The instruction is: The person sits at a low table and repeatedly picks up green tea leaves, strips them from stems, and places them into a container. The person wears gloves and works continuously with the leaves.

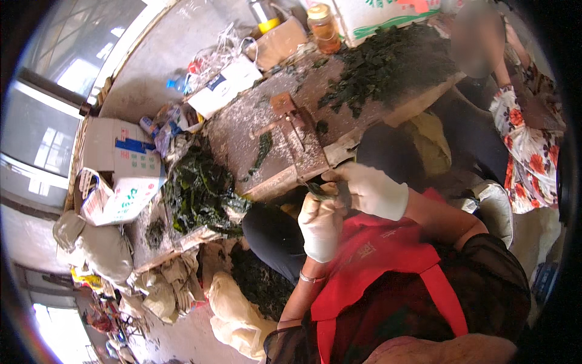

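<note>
My left hand (pixel 319 220), in a white knit glove with a bracelet at the wrist, pinches a small dark green leafy piece (pixel 323 190) just off the table's front edge. Close against it is my right hand (pixel 375 190), gloved too, its fingertips at the same piece. A wooden board with a metal fixture (pixel 291 118) lies on the worktable (pixel 232 150) beyond my hands. One long green strip (pixel 261 152) rests left of the fixture. Wet dark green leaves, like seaweed, form a heap (pixel 200 191) to the left, and a duller heap (pixel 386 63) lies at the upper right.
A person in a floral sleeve (pixel 516 118) sits at the right by the far heap. Behind the table stand a jar with a yellow lid (pixel 323 32), a small cardboard box (pixel 284 41) and tangled white strings (pixel 223 59). An open carton (pixel 132 182) and sacks (pixel 104 255) are at left.
</note>
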